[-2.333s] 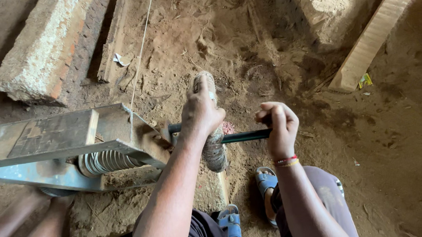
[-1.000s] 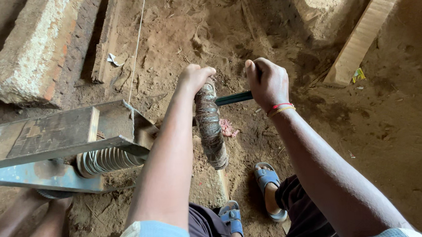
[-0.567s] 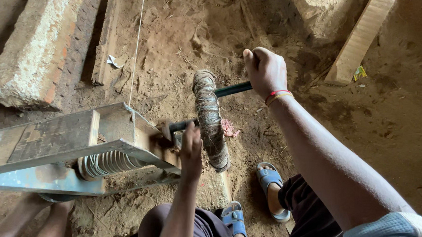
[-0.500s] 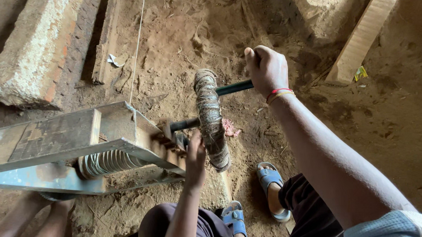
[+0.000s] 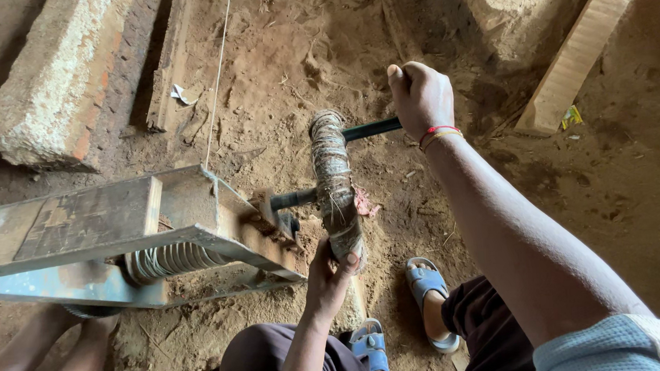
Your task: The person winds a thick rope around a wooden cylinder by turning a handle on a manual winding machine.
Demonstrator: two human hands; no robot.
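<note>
Two hands grip a crank: the right hand (image 5: 420,98) is fisted around the dark handle bar (image 5: 371,129), and the left hand (image 5: 328,272) curls under the lower end of the wrapped crank arm (image 5: 334,184) between them. Left of that hand sits a metal frame (image 5: 122,234) with coiled wire (image 5: 170,259). Sandy dirt floor (image 5: 293,59) lies beyond, with a concrete block (image 5: 46,80) far left.

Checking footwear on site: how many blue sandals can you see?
2. One blue sandal is below the wrapped crank handle; the other is at the bottom edge, partly hidden by a knee.
</note>
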